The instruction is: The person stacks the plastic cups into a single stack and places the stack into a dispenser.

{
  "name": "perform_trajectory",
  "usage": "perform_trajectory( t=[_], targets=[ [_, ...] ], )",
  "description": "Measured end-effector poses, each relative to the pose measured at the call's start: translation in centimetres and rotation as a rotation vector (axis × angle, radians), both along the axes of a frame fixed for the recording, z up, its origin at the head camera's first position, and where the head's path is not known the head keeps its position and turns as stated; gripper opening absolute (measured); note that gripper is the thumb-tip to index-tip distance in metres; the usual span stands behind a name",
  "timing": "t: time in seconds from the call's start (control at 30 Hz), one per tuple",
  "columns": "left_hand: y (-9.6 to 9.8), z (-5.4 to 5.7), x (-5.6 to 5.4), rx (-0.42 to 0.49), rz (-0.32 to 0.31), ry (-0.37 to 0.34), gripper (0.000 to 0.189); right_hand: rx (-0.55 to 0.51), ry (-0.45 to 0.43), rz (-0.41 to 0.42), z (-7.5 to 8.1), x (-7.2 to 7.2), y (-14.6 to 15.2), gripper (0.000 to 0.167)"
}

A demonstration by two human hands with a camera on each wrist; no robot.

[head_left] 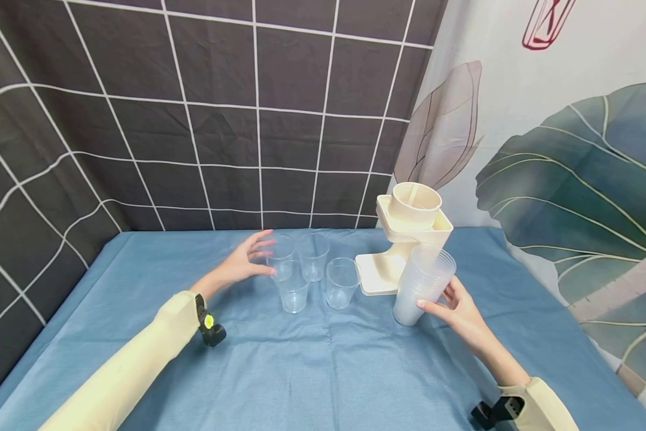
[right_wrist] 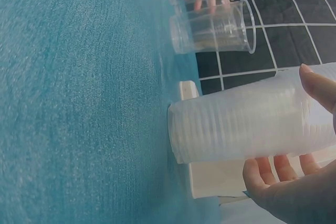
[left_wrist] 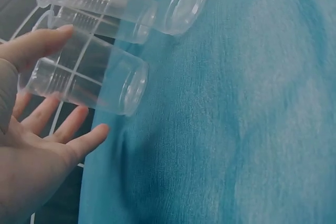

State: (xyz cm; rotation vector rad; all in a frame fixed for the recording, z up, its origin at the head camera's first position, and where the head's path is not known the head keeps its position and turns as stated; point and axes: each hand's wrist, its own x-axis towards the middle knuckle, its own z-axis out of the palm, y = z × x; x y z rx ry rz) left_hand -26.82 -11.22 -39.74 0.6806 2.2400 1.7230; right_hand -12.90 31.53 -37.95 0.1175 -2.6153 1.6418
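Several clear plastic cups (head_left: 341,284) stand mouth up, close together on the blue cloth. My left hand (head_left: 249,258) is beside the leftmost cups, thumb and fingers spread loosely. The left wrist view shows the thumb over one side of a clear cup (left_wrist: 113,80) and the fingertips along its other side. To the right stands a tall stack of nested clear cups (head_left: 416,290), frosted-looking where the walls overlap. With the thumb on one side and the fingers on the other, my right hand (head_left: 459,312) holds the stack; its base is down at the cloth (right_wrist: 176,135).
Behind the stack stands a cream plastic holder (head_left: 379,272) with a round cup-shaped top (head_left: 415,206) and a flat base. The blue cloth (head_left: 301,377) covers the table up to a dark grid-patterned curtain (head_left: 220,137). A leaf-print curtain (head_left: 516,197) hangs at the right.
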Motion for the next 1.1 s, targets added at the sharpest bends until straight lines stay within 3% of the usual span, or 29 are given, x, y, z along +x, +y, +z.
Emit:
perform_trajectory(
  t=[0.53,1.1],
  targets=[
    [0.7,-1.0,-0.3,-0.032,0.039,0.039,0.080,0.008,-0.006,-0.005,0.1,0.0,0.0,0.079],
    [0.9,-0.7,0.8,-0.037,0.103,0.097,0.074,0.003,0.007,0.001,0.2,0.1,-0.2,0.079]
  ],
)
